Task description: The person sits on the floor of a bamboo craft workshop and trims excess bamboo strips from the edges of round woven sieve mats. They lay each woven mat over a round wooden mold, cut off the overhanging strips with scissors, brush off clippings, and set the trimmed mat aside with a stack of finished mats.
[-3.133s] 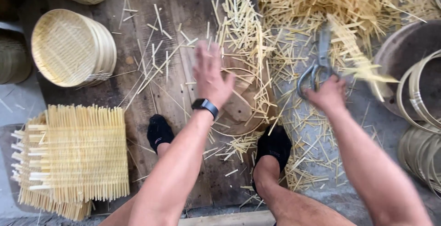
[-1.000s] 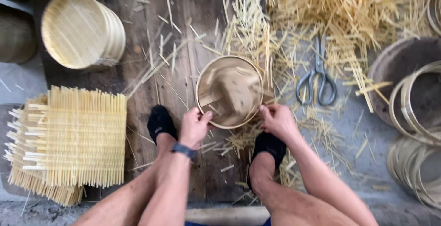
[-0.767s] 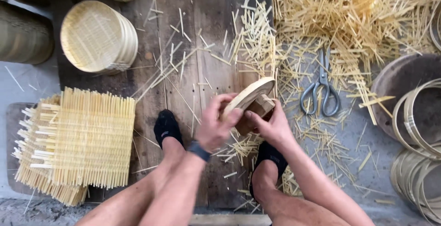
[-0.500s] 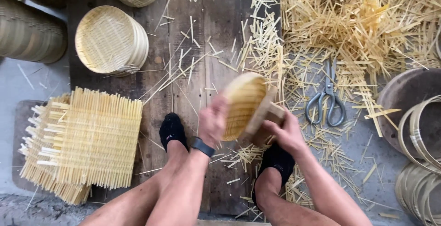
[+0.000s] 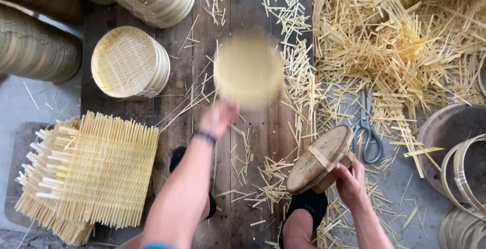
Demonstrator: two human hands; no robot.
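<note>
Basket tray [image 5: 248,69]: round, woven, blurred, held out over the plank floor [image 5: 253,142] by our left hand [image 5: 217,118]; whether the fingers pinch its near rim we cannot tell. Our right hand [image 5: 350,182] is closed around the lower edge of a round wooden block [image 5: 320,159], tilted, just beside the scissors [image 5: 365,130]. Finished trays [image 5: 129,63] are stacked at left, near the slat mats [image 5: 93,170].
</note>
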